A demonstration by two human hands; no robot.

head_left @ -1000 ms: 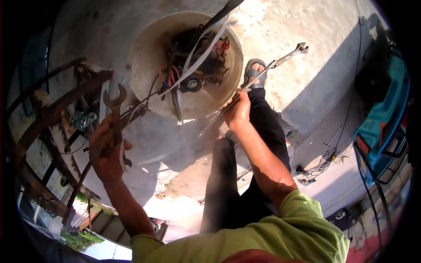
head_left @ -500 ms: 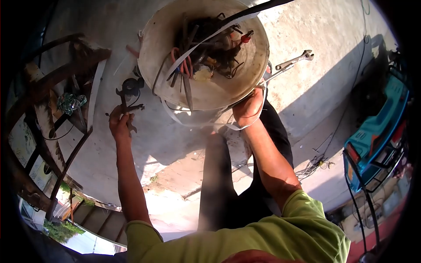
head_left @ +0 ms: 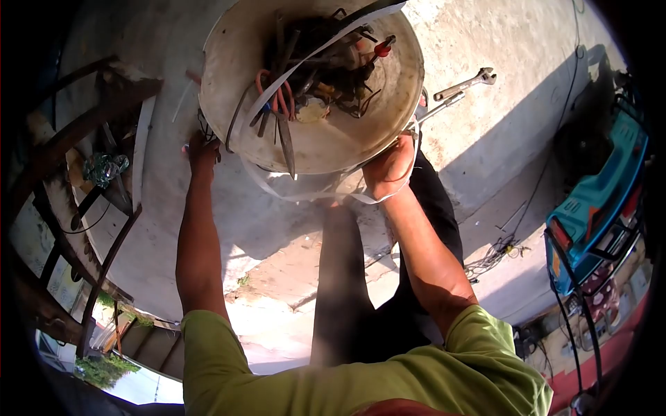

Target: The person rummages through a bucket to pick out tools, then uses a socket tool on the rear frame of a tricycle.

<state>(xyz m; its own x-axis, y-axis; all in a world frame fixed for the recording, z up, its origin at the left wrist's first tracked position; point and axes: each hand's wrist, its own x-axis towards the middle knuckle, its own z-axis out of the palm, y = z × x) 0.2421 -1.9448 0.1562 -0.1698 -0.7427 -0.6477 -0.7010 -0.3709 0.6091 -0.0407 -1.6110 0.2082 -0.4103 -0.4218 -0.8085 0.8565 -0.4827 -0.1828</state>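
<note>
A large off-white bucket is tilted toward me, its inside showing a jumble of dark metal tools, orange cable and a red-tipped piece. My right hand is closed on the bucket's near right rim, and a pale strap loops down past the wrist. At the bucket's left side, my left hand is low and in shadow, with its fingers curled. Dark bits show at its fingertips, but what it holds is not clear.
An adjustable wrench and a metal rod lie on the concrete right of the bucket. Rusty metal framework stands at left. A teal power-tool-like machine is at right, near tangled wire.
My left hand has moved forward to the bucket's left side, and the open-ended wrench seen in it earlier is no longer distinct. The bucket has shifted slightly left; my right hand stays on its rim.
</note>
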